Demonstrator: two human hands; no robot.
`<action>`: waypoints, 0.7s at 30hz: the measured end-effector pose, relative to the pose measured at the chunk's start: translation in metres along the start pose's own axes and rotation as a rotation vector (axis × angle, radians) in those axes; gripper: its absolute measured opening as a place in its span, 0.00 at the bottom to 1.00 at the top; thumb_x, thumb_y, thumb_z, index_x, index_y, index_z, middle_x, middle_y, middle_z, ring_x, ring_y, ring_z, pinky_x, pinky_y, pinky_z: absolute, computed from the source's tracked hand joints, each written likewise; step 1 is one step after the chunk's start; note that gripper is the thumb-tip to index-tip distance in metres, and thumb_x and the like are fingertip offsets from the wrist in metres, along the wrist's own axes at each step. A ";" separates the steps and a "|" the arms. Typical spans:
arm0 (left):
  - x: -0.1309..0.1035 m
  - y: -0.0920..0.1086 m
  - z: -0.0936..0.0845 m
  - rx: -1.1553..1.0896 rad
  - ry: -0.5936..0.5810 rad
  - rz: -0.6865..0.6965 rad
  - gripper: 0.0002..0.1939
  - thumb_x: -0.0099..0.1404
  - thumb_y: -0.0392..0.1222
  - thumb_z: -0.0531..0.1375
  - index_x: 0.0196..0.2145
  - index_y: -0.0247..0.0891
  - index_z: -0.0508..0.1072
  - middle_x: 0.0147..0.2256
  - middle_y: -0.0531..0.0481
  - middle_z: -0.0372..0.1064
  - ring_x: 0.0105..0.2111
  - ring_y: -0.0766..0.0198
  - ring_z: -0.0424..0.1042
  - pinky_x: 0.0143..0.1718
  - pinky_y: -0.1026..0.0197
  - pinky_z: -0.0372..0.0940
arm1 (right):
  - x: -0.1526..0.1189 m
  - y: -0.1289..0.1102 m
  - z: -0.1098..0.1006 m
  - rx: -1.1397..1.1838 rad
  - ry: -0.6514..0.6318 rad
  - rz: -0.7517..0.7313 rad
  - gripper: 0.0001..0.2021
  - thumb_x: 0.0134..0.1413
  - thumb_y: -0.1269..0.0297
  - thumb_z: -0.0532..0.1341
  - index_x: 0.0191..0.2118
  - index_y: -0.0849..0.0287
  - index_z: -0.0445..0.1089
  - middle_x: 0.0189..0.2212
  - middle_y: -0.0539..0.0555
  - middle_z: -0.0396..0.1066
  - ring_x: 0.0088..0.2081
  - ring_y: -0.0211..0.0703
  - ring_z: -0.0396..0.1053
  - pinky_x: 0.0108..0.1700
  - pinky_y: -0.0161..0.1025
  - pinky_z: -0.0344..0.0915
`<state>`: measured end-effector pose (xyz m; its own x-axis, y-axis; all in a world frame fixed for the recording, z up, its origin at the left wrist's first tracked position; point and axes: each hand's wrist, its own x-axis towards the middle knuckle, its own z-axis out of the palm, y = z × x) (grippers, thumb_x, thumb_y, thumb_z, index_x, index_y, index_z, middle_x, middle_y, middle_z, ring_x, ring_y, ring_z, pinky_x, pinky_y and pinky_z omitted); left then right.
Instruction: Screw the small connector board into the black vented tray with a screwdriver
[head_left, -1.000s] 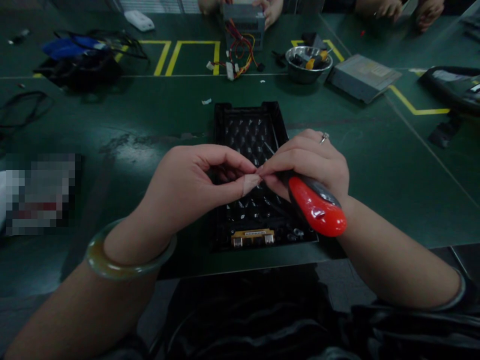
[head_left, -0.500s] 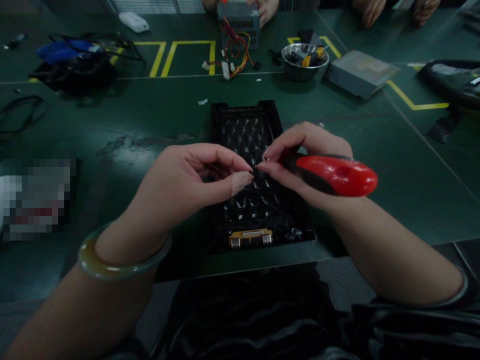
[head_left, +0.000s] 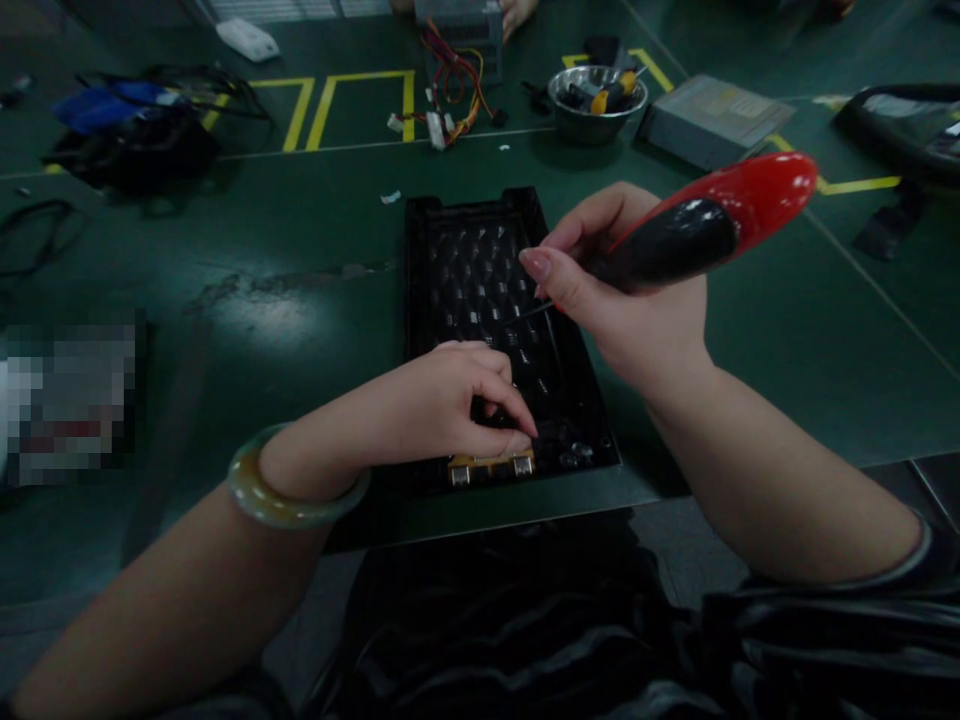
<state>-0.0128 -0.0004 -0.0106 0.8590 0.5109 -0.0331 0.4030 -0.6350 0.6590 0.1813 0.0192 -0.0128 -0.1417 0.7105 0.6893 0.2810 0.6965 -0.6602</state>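
Note:
A black plastic tray-like casing [head_left: 480, 260] with a patterned floor lies before me on the green table. At its near end sits a small yellowish circuit board [head_left: 491, 468] with metal connectors. My left hand [head_left: 465, 405] is low over that board, thumb and forefinger pinched at its right part; whatever lies between the fingertips is too small to make out. My right hand [head_left: 630, 280] grips a red-and-black screwdriver [head_left: 712, 225], its handle pointing up to the right and its thin shaft slanting down over the casing. Small clear pieces [head_left: 576, 452] lie in the casing's near right corner.
Farther back are a metal bowl [head_left: 592, 125] holding tools, a grey metal box [head_left: 712, 120], and a power supply [head_left: 480, 40] with cables under another person's hand [head_left: 516, 14]. A black and blue bundle [head_left: 135, 125] lies at far left.
My hands have come apart. The left moved down to the circuit board at the casing's near end; the right rose slightly and turned the screwdriver so its shaft points down to the left.

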 end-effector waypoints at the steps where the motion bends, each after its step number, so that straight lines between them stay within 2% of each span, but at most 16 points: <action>1: 0.001 -0.001 -0.001 0.009 -0.024 0.004 0.07 0.62 0.47 0.65 0.37 0.48 0.82 0.29 0.55 0.67 0.32 0.69 0.66 0.41 0.64 0.58 | 0.000 -0.001 0.000 0.010 0.002 0.002 0.16 0.60 0.48 0.60 0.35 0.56 0.67 0.31 0.50 0.72 0.32 0.39 0.72 0.35 0.39 0.73; 5: 0.002 -0.004 -0.003 0.034 -0.076 -0.001 0.08 0.63 0.46 0.64 0.39 0.48 0.82 0.29 0.54 0.68 0.33 0.68 0.66 0.40 0.65 0.58 | 0.001 -0.004 -0.001 0.024 0.010 0.030 0.17 0.58 0.46 0.61 0.34 0.57 0.68 0.30 0.49 0.71 0.33 0.38 0.72 0.37 0.41 0.73; 12: 0.002 -0.005 -0.003 0.089 -0.062 0.021 0.08 0.63 0.46 0.64 0.39 0.50 0.82 0.30 0.54 0.68 0.33 0.67 0.66 0.40 0.64 0.58 | 0.001 -0.009 -0.001 0.055 0.015 0.075 0.17 0.58 0.46 0.61 0.33 0.57 0.68 0.31 0.51 0.71 0.35 0.41 0.72 0.38 0.43 0.72; 17: 0.002 -0.002 -0.005 0.146 -0.077 0.082 0.07 0.65 0.44 0.63 0.38 0.49 0.82 0.30 0.53 0.68 0.34 0.66 0.65 0.41 0.63 0.57 | 0.002 -0.012 -0.004 0.137 0.048 0.049 0.14 0.57 0.52 0.65 0.32 0.56 0.67 0.26 0.49 0.69 0.28 0.36 0.69 0.34 0.39 0.71; 21: 0.001 0.002 -0.007 0.149 -0.082 0.096 0.07 0.66 0.43 0.63 0.38 0.47 0.82 0.31 0.52 0.68 0.35 0.65 0.64 0.41 0.63 0.58 | 0.003 -0.013 -0.005 0.152 0.119 0.021 0.11 0.59 0.56 0.65 0.31 0.55 0.66 0.24 0.46 0.65 0.22 0.33 0.63 0.26 0.36 0.66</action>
<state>-0.0134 0.0029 -0.0047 0.9160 0.3991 -0.0408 0.3555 -0.7605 0.5434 0.1825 0.0122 -0.0006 -0.0216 0.7143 0.6996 0.1346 0.6954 -0.7059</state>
